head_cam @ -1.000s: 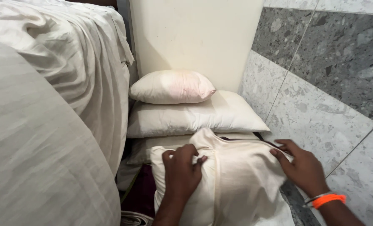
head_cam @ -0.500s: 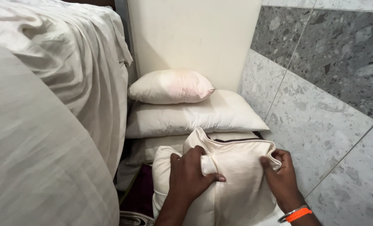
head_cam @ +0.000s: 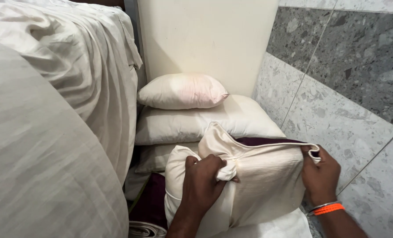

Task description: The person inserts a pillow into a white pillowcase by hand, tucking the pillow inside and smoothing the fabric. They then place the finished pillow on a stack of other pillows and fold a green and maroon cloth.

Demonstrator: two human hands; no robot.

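At lower centre of the frame, the left hand (head_cam: 204, 181) is clenched on a bunched fold of the cream pillowcase (head_cam: 258, 185). The right hand (head_cam: 321, 174), lower right, pinches the case's open corner tight. Two bare pillows (head_cam: 183, 121) lie stacked just above.

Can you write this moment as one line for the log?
left hand: gripping bunched cream pillowcase | right hand: pinching its open edge | behind: two stacked pillows

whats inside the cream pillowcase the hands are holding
A strip of dark purple shows at the open top edge of the cream pillowcase. The rest is covered by the fabric, which the left hand and right hand grip.
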